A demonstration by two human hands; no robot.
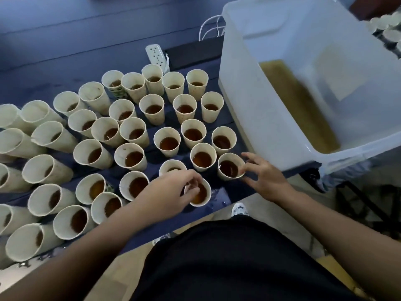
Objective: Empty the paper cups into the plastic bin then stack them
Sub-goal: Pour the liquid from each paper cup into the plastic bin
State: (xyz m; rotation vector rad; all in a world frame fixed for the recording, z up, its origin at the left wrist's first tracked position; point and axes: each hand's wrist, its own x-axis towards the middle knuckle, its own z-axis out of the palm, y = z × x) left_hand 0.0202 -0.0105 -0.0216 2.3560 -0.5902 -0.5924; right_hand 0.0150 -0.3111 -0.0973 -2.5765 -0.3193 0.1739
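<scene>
- Left hand (173, 190): fingers curled down over the rim of the near cup (200, 195), pinching it from above at the front edge of the table (221, 193); the cup stands upright and holds brown liquid close to the brim
- Right hand (263, 175): fingers spread and half curled beside the right-hand cup (230, 168); the fingertips (244, 170) touch or nearly touch its rim, and a firm hold cannot be confirmed
- Plastic bin (238, 109): stands at the right end of the table, just beyond the right-hand cup, with a shallow layer of brown liquid (303, 109) along its floor
- Remaining cups (134, 133): a dense field to the left and behind, all upright and partly filled; none stacked yet, so the task is judged to be at an early stage
- Hazard, rim pinch: a paper rim gripped from above may deform under the load, and liquid would spill over the edge onto the table or the floor below
- Hazard, neighbours: the cups stand almost touching; a sideways lift or a trailing forearm may tip an adjacent cup
- Hazard, bin wall: the wall is tall; a cup carried too low would strike it and slop its contents outside
- Hazard, power strip (156, 54): lies at the far edge behind the cups; a spill running that way would reach its sockets
- Droplets (213, 204) already lie near the front edge, so the surface there may be slippery
</scene>
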